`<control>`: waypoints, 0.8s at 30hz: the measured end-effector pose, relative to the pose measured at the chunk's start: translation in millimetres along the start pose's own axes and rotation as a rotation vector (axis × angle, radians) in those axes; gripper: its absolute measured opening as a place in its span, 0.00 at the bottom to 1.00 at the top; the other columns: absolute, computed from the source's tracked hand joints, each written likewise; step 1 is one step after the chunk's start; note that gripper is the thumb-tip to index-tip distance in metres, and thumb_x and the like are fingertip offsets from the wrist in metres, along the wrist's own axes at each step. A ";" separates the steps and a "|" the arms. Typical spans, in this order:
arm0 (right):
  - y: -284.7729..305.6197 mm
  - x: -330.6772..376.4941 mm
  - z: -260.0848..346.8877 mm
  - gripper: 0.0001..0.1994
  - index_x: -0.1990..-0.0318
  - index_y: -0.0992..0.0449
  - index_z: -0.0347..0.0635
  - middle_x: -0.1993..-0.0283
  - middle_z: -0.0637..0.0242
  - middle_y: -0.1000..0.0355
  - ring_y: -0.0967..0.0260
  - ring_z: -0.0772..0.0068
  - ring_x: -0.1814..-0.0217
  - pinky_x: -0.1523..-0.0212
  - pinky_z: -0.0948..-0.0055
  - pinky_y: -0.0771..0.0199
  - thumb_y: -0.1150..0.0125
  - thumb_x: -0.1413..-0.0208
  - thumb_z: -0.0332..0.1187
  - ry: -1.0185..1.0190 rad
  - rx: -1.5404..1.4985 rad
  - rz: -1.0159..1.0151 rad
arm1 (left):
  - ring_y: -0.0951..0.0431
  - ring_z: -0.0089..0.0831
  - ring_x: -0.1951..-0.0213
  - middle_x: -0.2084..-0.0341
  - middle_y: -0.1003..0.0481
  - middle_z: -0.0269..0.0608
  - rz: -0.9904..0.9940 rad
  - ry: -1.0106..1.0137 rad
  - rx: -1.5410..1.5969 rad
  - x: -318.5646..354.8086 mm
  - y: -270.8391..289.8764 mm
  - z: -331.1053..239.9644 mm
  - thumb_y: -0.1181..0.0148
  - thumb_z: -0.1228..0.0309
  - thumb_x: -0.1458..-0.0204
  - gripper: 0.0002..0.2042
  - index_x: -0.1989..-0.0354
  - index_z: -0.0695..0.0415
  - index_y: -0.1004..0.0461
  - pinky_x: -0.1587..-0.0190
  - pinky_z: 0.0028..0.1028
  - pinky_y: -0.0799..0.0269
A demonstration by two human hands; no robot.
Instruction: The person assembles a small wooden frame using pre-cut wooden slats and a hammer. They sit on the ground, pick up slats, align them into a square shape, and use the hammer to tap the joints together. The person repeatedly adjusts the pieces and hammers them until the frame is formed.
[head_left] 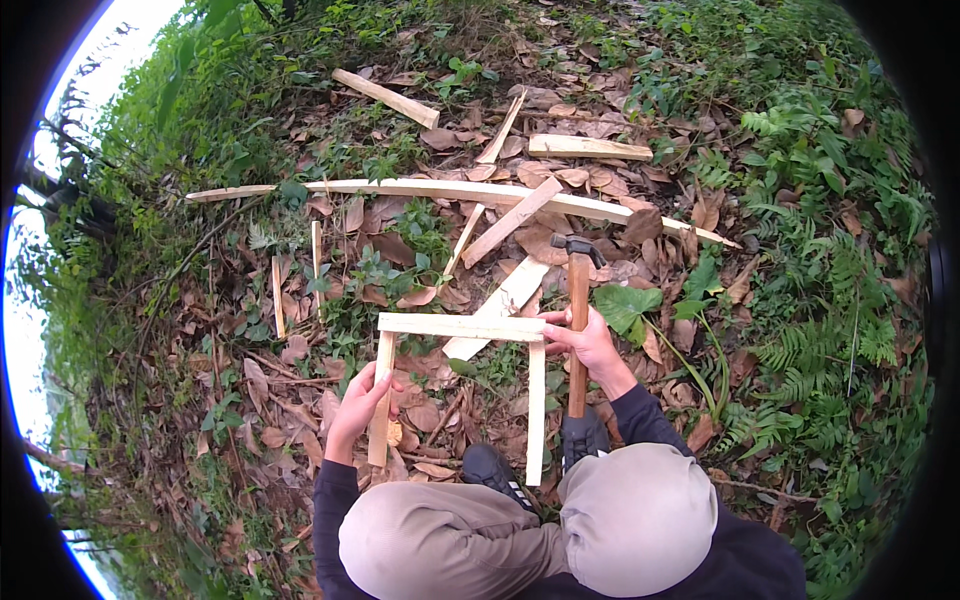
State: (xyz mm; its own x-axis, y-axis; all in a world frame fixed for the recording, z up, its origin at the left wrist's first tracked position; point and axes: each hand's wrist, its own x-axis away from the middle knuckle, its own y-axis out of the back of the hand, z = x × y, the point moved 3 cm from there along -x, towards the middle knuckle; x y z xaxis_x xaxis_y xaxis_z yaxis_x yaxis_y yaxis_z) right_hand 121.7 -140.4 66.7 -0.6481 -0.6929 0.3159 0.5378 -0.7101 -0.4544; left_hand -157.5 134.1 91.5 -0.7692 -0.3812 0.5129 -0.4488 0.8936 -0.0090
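Note:
A U-shaped wooden frame of pale sawn strips is held up in front of my knees, with its crossbar (460,326) on top and two legs hanging down. My left hand (352,408) is closed round the left leg (379,440), a little below the corner. In my right hand (597,352) is a claw hammer (579,285), upright, its metal head up and its wooden handle running down toward my shoe. The thumb and fingertips of that hand also touch the frame's right corner, above the right leg (535,425). Any nails at the joints are too small to make out.
A long thin wooden strip (430,187) lies across the leafy ground ahead. Several shorter offcuts lie around it, including a block (590,147) and a wide board (500,300) just behind the frame. Ferns (810,350) grow at the right, and my shoes (492,472) are below the frame.

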 end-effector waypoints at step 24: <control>37.5 -8.2 -32.1 0.13 0.62 0.33 0.37 0.50 0.51 0.24 0.24 0.73 0.57 0.58 0.74 0.21 0.31 0.44 0.29 0.086 0.101 -0.257 | 0.20 0.47 0.56 0.56 0.24 0.56 -0.246 -0.336 -0.939 -84.6 -13.4 15.1 0.38 0.61 0.42 0.29 0.37 0.63 0.37 0.53 0.39 0.23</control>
State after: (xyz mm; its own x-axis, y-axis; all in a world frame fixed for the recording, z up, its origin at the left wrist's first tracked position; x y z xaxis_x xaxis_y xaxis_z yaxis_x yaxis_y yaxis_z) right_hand 129.9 -157.4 20.3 -0.8111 -0.4790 0.3356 0.3987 -0.8727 -0.2818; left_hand -93.3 150.7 35.2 -0.8566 -0.4963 0.1415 -0.1856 0.5520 0.8129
